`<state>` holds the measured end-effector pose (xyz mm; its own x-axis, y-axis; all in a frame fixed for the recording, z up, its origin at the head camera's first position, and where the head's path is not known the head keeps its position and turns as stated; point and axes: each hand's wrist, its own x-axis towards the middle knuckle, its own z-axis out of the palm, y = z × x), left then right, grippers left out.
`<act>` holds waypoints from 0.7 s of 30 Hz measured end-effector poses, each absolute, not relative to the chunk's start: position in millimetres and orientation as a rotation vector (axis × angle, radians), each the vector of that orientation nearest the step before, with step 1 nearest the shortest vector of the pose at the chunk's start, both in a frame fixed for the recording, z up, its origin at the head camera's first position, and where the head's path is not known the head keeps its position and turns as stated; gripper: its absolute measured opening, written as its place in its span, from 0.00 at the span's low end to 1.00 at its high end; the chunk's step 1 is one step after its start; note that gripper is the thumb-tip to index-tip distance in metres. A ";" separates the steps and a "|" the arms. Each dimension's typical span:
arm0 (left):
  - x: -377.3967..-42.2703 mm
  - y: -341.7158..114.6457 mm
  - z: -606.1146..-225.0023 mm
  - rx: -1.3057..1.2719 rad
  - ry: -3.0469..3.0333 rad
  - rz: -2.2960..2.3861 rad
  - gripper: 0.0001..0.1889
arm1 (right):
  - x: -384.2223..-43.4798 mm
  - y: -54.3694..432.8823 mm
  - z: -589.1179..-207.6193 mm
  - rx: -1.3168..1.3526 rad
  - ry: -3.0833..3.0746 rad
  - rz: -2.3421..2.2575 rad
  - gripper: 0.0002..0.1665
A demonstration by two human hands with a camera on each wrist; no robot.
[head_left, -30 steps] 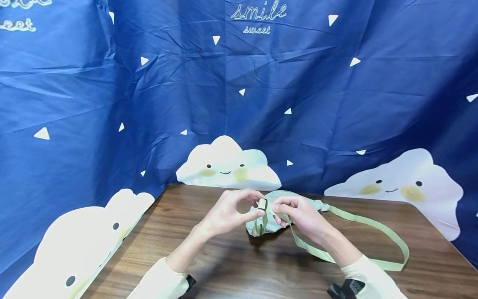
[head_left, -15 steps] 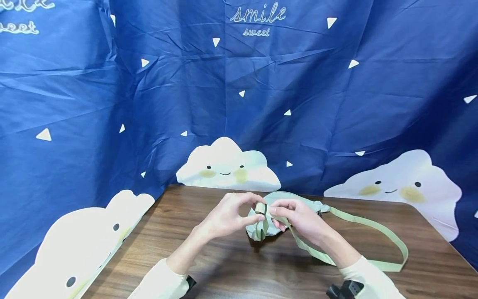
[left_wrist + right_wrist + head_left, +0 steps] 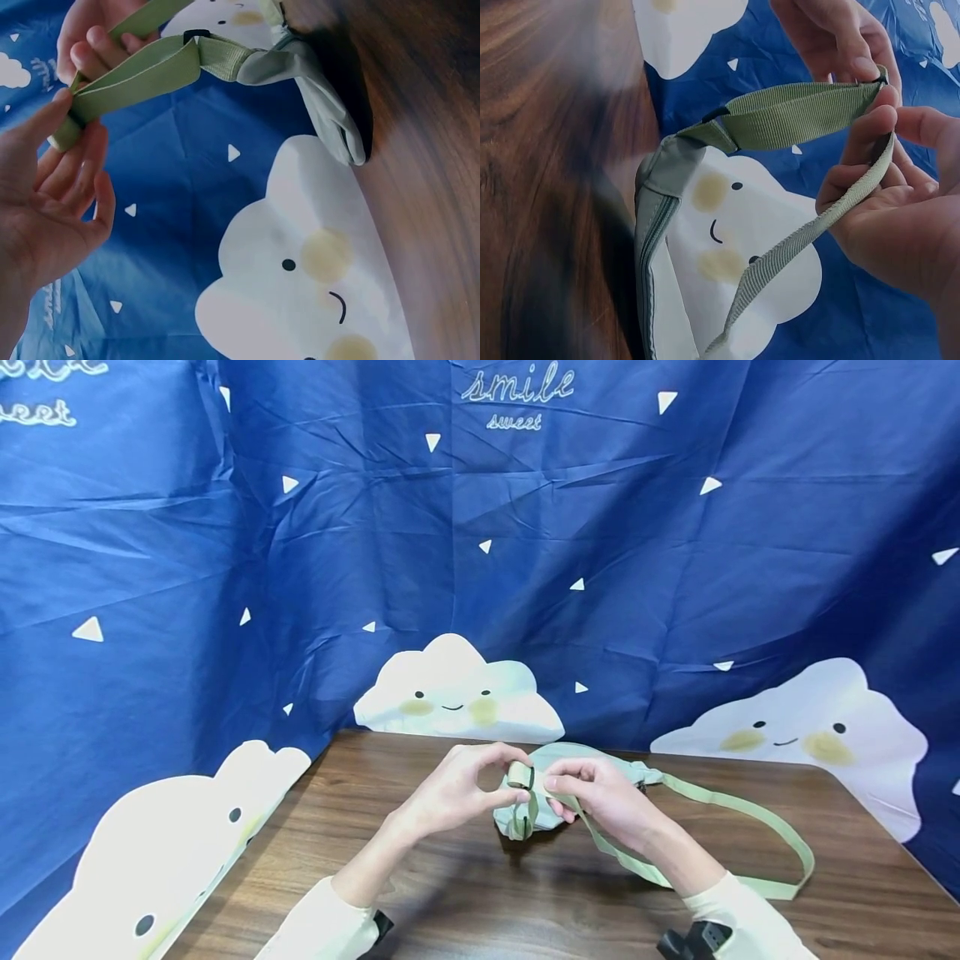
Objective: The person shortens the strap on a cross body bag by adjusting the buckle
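Observation:
A pale green sling bag (image 3: 573,751) with a zipper (image 3: 654,232) lies behind both hands in the head view. Its light green webbing strap (image 3: 750,808) runs from the bag's right end around to the hands. My left hand (image 3: 448,793) pinches the black strap slider (image 3: 532,777) between thumb and fingers, with a small fold of webbing (image 3: 519,774) bulging out on its left side. Close to the slider, my right hand (image 3: 611,800) pinches the strap. A doubled length of webbing (image 3: 802,116) joins the slider to a black ring (image 3: 717,115) at the bag's end.
The bag and part of the strap rest on a brown wooden table (image 3: 300,860). A blue curtain (image 3: 465,593) printed with white clouds (image 3: 457,689) hangs behind and to the left. Dark wrist cameras (image 3: 693,939) sit at the sleeves.
The fold of webbing at the slider has grown a little to the left. My right hand has shifted slightly left, and the strap's loop on the table has drawn in a bit.

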<state>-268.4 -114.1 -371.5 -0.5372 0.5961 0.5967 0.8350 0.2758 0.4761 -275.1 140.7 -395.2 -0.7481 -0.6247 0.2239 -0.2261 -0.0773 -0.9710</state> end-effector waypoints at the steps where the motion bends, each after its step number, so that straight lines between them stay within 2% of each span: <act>1: -268.3 -113.8 -371.9 -1.314 -2.245 -1.123 0.16 | -274.5 139.8 -394.8 -0.927 1.903 -1.895 0.16; 14: -268.4 -111.1 -375.2 -1.314 -2.226 -1.162 0.17 | -268.4 132.1 -390.8 -0.972 1.892 -1.902 0.15; 21: -269.2 -113.2 -371.7 -1.272 -2.222 -1.125 0.17 | -271.1 136.7 -390.9 -0.911 1.908 -1.869 0.17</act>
